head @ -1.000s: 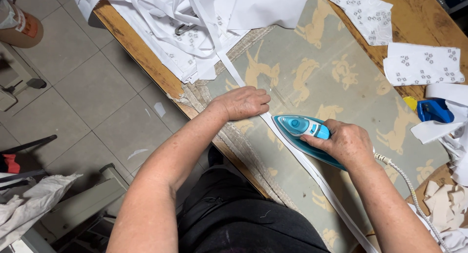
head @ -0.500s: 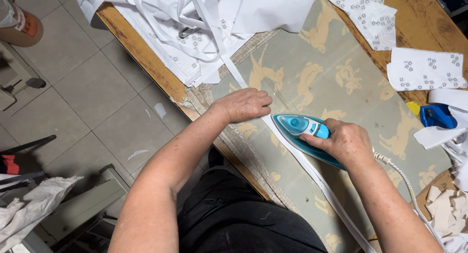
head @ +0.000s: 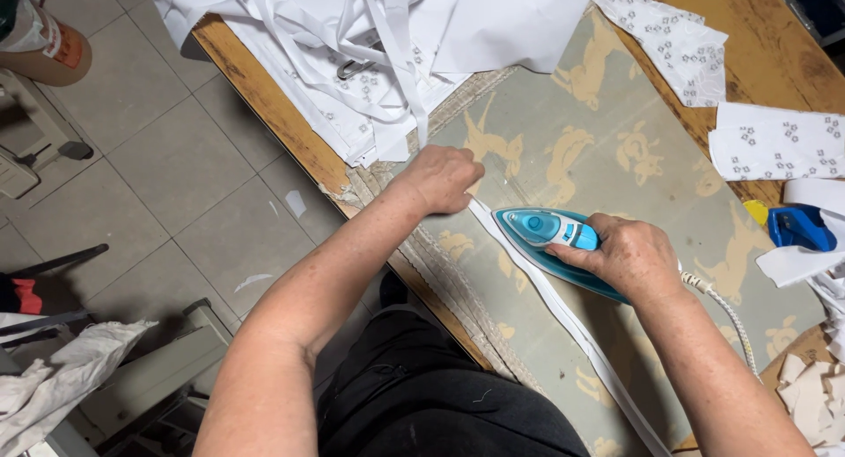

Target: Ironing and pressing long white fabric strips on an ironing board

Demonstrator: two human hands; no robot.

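Item: ironing of narrow white fabric strip (head: pixel 563 321) on padded work surface, head view. R hand (head: pixel 629 256) closed round handle of small turquoise iron (head: pixel 550 237), fingers wrapped, knuckles up; soleplate sits on the strip, nose pointing toward L hand. L hand (head: pixel 444 177) loosely curled, fingertips pressing the strip flat just ahead of the iron's nose; whether it pinches the edge, cannot tell. Strip runs diagonally from tangled pile at far edge of table, under L fingers, under iron, then down past R forearm and out of frame at bottom. Progress (judged): portion behind the iron lies flat, even-edged, looks pressed; portion beyond L hand loops back into the pile w/ many more white strips (head: pixel 370 79), so a good deal appears left. Materials: strip is thin woven cloth, matte, folded-tape shape. Ironing cover (head: pixel 651 171) is grey-green cloth w/ pale tan animal print, worn and frayed along near edge, coarse padding showing. Table (head: pixel 264 105) is bare wood, scuffed, orange-brown. Iron is glossy plastic, teardrop outline, w/ braided white cord (head: pixel 726 312) trailing off behind R wrist. Misc: white cloth pieces w/ small dark floral print (head: pixel 775 140) at far right; blue plastic object (head: pixel 799 228) w/ yellow bit beside it; grey tiled floor (head: pixel 158 158) at left.
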